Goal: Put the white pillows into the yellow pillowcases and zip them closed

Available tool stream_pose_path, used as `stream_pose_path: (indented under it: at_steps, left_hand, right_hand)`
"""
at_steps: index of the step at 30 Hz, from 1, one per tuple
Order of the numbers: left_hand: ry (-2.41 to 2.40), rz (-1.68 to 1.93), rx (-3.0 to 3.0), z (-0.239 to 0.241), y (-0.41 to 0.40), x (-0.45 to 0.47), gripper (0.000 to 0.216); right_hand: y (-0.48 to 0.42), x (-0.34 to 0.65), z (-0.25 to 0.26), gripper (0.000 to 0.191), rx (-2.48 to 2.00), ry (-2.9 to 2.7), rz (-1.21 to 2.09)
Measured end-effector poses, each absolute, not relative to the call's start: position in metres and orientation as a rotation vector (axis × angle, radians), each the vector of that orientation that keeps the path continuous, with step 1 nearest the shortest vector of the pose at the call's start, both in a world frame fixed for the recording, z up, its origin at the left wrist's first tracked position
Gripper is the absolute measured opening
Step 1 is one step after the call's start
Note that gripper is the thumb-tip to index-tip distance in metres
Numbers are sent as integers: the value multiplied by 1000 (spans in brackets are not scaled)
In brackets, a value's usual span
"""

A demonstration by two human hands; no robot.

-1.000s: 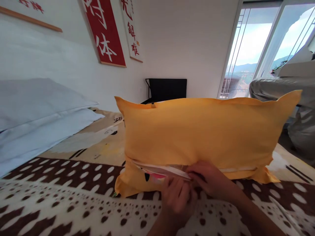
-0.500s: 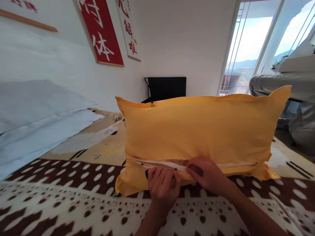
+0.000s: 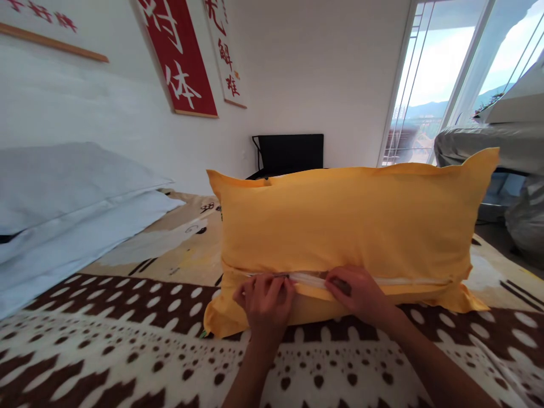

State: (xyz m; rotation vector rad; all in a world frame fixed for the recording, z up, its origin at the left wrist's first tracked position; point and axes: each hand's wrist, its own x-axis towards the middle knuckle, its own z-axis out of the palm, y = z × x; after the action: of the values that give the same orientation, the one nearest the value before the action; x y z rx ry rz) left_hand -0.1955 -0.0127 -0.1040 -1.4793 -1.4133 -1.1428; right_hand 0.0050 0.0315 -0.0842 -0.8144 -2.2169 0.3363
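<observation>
A yellow pillow point(image 3: 340, 218) stands on its long side on the bed, its zipper point(image 3: 312, 280) running along the lower part of the side facing me. My left hand point(image 3: 267, 300) is closed at the left part of the zipper, thumb and forefinger pinched by a small dark zipper pull point(image 3: 284, 276). To its right, my right hand point(image 3: 357, 292) pinches the zipper's edge, its thumb below and fingers bent over. Whitish zipper tape shows between both hands and on to the right. My left fingers hide the zipper's left stretch.
A patterned blanket point(image 3: 178, 334) in brown, white and beige covers the bed. White pillows point(image 3: 80, 187) are stacked at the left by the wall. A black screen-like panel point(image 3: 293, 150) stands behind the yellow pillow. Grey covered furniture point(image 3: 480, 141) is beyond the bed's right side, near a window.
My left hand has moved left and slightly up along the zipper, and the dark pull with it. My right hand stays pinched at about the same spot. The view has shifted slightly.
</observation>
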Motion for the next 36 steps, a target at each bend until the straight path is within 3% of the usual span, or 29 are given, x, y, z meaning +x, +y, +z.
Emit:
stream_pose_path:
  at_steps: [17,36]
  left_hand:
    - [-1482,-1032,-1374,-99,-11,-236,20]
    - [-1596,-1093,-1213,-106,-7,-263,15]
  right_hand:
    - [35,6,-84,18,-860,-2197,357]
    - [32,7,-82,20,-837,-2219,360]
